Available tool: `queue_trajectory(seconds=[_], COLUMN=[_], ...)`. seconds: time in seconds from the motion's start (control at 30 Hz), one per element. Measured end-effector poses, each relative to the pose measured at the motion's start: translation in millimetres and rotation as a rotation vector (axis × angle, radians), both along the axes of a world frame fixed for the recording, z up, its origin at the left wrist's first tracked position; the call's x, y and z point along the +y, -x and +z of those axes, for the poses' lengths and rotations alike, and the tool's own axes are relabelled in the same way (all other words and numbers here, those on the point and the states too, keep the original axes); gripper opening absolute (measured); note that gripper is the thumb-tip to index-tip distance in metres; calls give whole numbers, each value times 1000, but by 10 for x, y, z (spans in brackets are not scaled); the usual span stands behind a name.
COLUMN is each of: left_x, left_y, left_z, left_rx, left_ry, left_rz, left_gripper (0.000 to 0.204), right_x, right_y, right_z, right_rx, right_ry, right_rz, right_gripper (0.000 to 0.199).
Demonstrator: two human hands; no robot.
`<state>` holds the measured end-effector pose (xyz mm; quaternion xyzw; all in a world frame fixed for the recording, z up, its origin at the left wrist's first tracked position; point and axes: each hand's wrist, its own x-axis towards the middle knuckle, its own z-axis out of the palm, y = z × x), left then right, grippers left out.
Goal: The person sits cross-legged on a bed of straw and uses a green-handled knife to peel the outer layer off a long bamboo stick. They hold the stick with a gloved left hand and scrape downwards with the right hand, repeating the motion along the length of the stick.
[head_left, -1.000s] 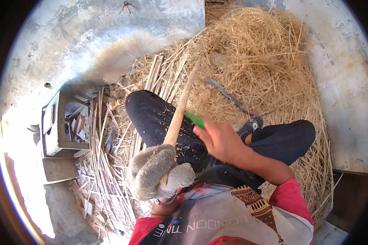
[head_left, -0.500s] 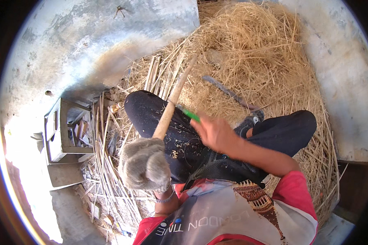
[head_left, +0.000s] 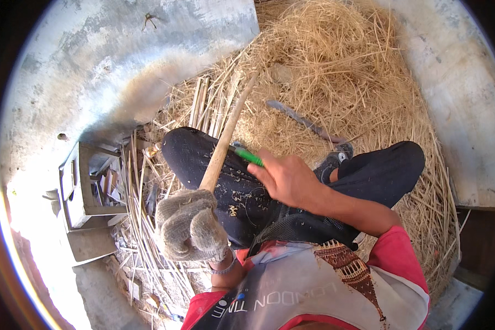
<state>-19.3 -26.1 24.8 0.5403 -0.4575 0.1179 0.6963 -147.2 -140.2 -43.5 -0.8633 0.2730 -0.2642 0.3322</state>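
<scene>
My left hand (head_left: pixel 192 226), in a grey knitted glove, is closed round the thick lower end of a pale, tapering wooden stick (head_left: pixel 229 127). The stick slants up and away over my left thigh, its thin tip above the straw. My bare right hand (head_left: pixel 292 177) grips a small green-handled knife (head_left: pixel 248 156). The knife's short metal end lies against or very near the stick's right side; its edge is too small to make out. Pale curled shavings (head_left: pixel 234 211) lie on my dark trousers (head_left: pixel 190 157) beneath.
A large heap of straw (head_left: pixel 335 49) spreads beyond my crossed legs. A dark blade with a brownish handle (head_left: pixel 298 116) lies on it. Long split sticks (head_left: pixel 140 220) lie on the left beside a wooden box frame (head_left: pixel 88 181) holding scraps. Worn pale walls (head_left: pixel 121 60) stand on both sides.
The right hand, blurred before, now shows sharply, slightly lower and nearer with the knife. The stick has shifted slightly left with my gloved hand. The whole view has moved a little.
</scene>
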Motion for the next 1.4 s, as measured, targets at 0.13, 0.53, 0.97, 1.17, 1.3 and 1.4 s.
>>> queue_trajectory(seconds=[0.13,0.53,0.97,1.17,1.3,1.4], left_x=[13,38,-63,-40,-95,-82], left_y=[-19,-72,-117,-123,-4,-94], left_z=[-31,-62,-15,-70,-41,-80], left_rx=[0,-15,-82,-116,45,46], left_ry=[-14,14,82,23,64,61], left_rz=[-64,-80,-133,-6,109,132], left_gripper=[20,25,33,30,38,35], right_x=[-43,-452,-272,-528,-674,-925], right_y=[-25,-96,-166,-307,-389,-384], right_z=[-37,-393,-489,-583,-908,-992], right_rx=[29,188,-132,104,91,228], right_ry=[11,73,49,-132,-182,-73], right_rz=[-43,-199,-34,-85,-124,-167], right_gripper=[26,27,30,30,33,37])
